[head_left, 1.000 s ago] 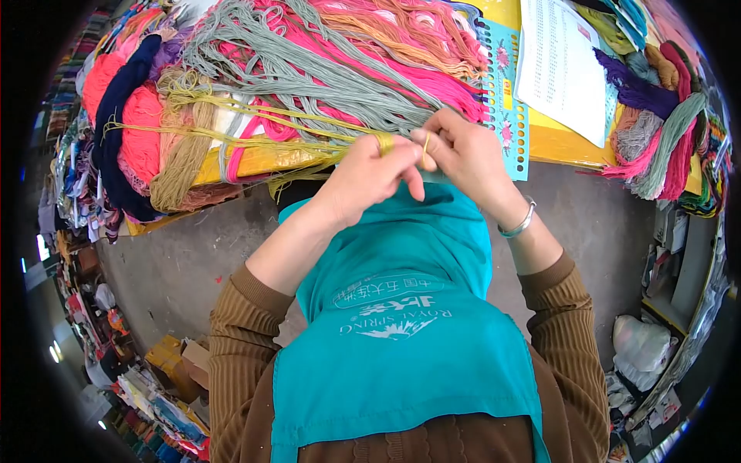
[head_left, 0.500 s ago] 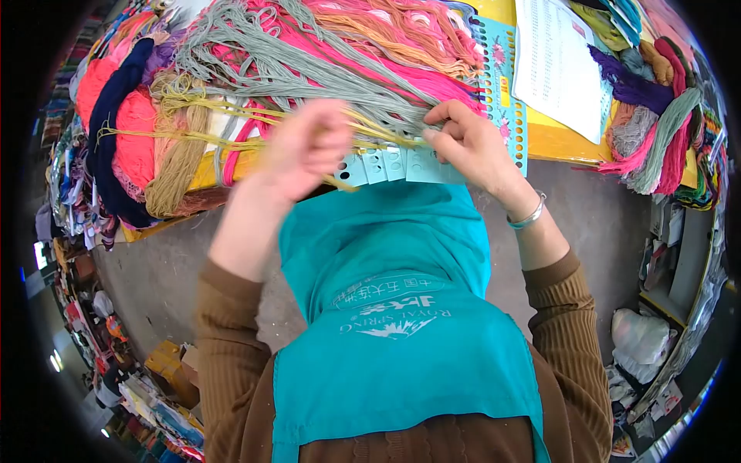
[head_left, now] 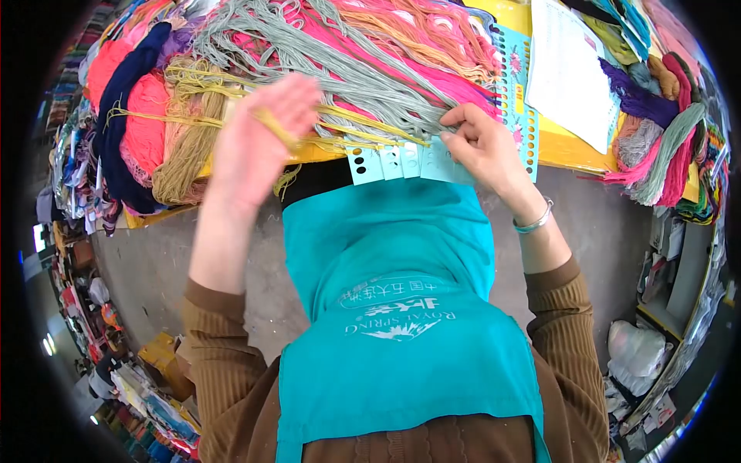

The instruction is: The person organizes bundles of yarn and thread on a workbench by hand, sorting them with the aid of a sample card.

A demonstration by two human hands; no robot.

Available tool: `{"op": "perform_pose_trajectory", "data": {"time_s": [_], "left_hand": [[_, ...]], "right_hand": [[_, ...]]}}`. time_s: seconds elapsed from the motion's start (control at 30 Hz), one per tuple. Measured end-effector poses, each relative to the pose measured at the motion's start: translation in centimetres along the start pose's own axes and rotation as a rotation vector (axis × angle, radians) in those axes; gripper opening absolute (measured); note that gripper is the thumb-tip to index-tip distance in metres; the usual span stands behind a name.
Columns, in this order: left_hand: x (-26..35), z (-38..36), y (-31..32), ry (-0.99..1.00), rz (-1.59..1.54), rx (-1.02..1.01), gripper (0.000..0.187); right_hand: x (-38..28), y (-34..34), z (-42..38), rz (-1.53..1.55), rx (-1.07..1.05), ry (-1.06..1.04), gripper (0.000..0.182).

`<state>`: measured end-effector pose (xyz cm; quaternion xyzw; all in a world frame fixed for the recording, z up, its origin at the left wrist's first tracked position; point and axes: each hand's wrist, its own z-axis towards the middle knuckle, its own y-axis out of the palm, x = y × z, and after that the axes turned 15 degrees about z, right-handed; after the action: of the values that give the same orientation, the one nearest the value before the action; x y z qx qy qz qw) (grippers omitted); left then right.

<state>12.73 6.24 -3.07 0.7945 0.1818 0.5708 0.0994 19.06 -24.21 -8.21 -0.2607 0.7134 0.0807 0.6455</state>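
My left hand [head_left: 258, 143] is raised over the table edge, blurred, with olive-yellow thread [head_left: 363, 122] running through its fingers. The strands stretch right toward my right hand [head_left: 482, 147]. That hand pinches the thread against a light blue punched card [head_left: 401, 160], which sticks out over the table's front edge. Behind both hands lie grey thread skeins [head_left: 340, 69] and pink skeins [head_left: 432, 73]. A loose olive-yellow bundle [head_left: 185, 154] rests at the left.
A yellow table [head_left: 563, 143] carries heaps of coloured skeins, a second blue punched card [head_left: 521, 100] and a printed paper sheet [head_left: 571, 69]. Navy and orange yarn [head_left: 127, 116] lies at the left. Concrete floor, boxes and bags surround me; I wear a teal apron [head_left: 401, 309].
My left hand left my right hand and swept up and to the left, drawing the olive-yellow thread out. The blue punched card came into view under my right hand.
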Motion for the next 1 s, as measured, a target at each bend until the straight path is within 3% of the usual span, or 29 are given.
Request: {"op": "perform_pose_trajectory", "data": {"time_s": [0.2,0.33,0.43,0.63,0.77,0.87,1.0], "left_hand": [[-3.6,-2.5,7.2,-0.036,-0.213,-0.276,0.065],[-4.8,-2.5,8.3,0.033,-0.108,-0.387,0.071],[-5.3,-2.7,8.6,0.06,-0.04,-0.347,0.071],[-5.7,-2.5,8.1,0.038,-0.111,-0.35,0.062],[-5.7,-2.3,8.0,0.043,-0.157,-0.382,0.061],[-5.6,-2.0,7.7,0.042,-0.031,-0.403,0.073],[-5.9,-1.9,8.1,0.065,-0.12,-0.389,0.062]], "right_hand": [[-3.3,4.4,-2.1,0.451,0.054,-0.159,0.013],[-5.0,6.5,-2.6,0.641,-0.037,-0.072,0.013],[-4.6,7.6,-2.6,0.708,0.005,-0.112,0.012],[-4.4,6.9,-3.0,1.072,-0.049,0.09,0.004],[-4.2,6.6,-2.8,1.136,-0.071,0.092,0.007],[-3.9,6.6,-2.7,1.057,-0.09,0.072,0.01],[-4.6,7.5,-2.8,0.947,-0.042,0.003,0.012]]}}
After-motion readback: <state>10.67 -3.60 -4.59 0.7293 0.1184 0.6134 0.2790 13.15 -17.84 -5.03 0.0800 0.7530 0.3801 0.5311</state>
